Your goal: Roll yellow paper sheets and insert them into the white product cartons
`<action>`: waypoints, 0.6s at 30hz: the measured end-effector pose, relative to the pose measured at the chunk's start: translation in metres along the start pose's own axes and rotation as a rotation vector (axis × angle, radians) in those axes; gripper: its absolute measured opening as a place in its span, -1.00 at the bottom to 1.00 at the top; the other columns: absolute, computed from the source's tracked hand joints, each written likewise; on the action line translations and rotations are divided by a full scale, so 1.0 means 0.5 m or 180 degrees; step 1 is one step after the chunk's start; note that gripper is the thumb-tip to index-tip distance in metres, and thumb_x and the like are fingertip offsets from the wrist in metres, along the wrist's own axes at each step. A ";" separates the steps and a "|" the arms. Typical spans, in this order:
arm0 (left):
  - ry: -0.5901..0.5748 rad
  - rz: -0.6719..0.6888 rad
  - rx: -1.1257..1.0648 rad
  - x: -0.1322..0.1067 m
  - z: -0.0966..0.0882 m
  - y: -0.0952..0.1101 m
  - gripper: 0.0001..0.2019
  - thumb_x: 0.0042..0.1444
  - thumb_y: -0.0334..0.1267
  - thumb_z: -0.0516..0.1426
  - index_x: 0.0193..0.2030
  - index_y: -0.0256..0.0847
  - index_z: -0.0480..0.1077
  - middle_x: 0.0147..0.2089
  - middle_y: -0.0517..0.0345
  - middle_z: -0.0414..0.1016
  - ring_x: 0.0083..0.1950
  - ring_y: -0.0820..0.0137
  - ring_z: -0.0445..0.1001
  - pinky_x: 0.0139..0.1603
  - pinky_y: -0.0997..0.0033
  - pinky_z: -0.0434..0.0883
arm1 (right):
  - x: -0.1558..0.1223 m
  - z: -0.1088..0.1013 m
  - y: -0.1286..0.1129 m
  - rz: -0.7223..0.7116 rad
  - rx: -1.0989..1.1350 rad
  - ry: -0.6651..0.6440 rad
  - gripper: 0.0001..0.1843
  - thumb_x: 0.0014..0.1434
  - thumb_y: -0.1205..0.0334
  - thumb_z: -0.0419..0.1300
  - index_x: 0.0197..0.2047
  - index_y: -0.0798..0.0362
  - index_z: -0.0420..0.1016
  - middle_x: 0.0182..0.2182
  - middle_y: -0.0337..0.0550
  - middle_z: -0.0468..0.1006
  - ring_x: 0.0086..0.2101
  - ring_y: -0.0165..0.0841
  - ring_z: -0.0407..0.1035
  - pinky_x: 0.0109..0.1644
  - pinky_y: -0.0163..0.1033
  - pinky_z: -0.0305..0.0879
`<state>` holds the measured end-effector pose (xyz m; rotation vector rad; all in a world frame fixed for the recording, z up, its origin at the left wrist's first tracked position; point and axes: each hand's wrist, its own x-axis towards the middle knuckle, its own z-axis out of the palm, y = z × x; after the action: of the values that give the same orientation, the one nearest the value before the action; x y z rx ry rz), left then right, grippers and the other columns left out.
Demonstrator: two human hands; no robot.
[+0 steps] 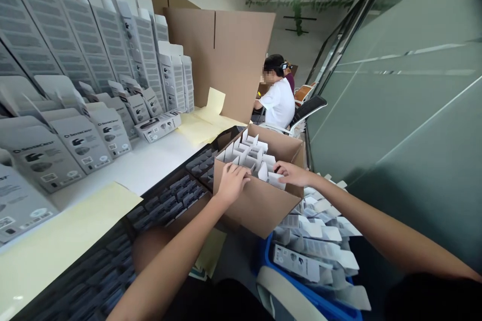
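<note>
A brown cardboard box (259, 205) tilts toward me at the table edge, filled with several folded white card inserts (250, 153). My left hand (231, 180) rests on the box's near rim, fingers curled over it into the inserts. My right hand (291, 173) reaches in from the right, fingers closed on a white insert (274, 178) at the rim.
Rows of grey printed cartons (81, 140) stand on the white table at left, with yellow sheets (64, 235) and dark trays of parts (165, 200). A blue bin (320, 303) of flat packaging sits below right. A seated person (278, 98) works beyond; a glass wall runs along the right.
</note>
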<state>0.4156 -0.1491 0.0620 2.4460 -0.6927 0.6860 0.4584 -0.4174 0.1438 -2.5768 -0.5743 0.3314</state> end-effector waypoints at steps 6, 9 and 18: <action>0.0018 -0.0011 -0.0043 0.001 -0.002 -0.001 -0.90 0.28 -0.37 0.15 -0.11 -0.10 0.41 -0.14 0.12 0.60 0.03 0.20 0.44 0.36 0.02 0.11 | 0.030 0.014 0.007 0.0227 -0.0896 -0.0161 -0.66 -0.06 0.41 0.29 -0.15 0.04 0.58 -0.29 -0.05 0.66 -0.24 -0.13 0.53 -0.18 -0.21 0.34; 0.0011 -0.0028 -0.0026 -0.003 -0.008 0.001 -0.90 0.29 -0.37 0.14 -0.10 -0.10 0.40 -0.13 0.14 0.60 0.03 0.21 0.44 0.36 0.03 0.11 | 0.041 0.019 0.009 0.0217 -0.1123 -0.0168 -0.77 -0.01 0.41 0.27 -0.23 0.03 0.62 -0.19 0.02 0.68 -0.09 -0.03 0.54 -0.04 -0.15 0.36; -0.0037 0.0066 -0.0083 -0.010 0.001 0.002 -0.88 0.29 -0.37 0.14 -0.06 -0.17 0.41 -0.10 0.08 0.58 0.06 0.20 0.46 0.41 -0.05 0.11 | 0.000 0.035 0.021 -0.0097 -0.0747 -0.0521 -0.52 0.00 0.42 0.20 0.01 0.04 0.61 -0.08 -0.04 0.70 -0.04 -0.05 0.55 0.09 -0.12 0.42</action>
<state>0.4114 -0.1485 0.0589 2.4241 -0.7279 0.6669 0.4561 -0.4190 0.1233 -2.7785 -0.7500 0.4945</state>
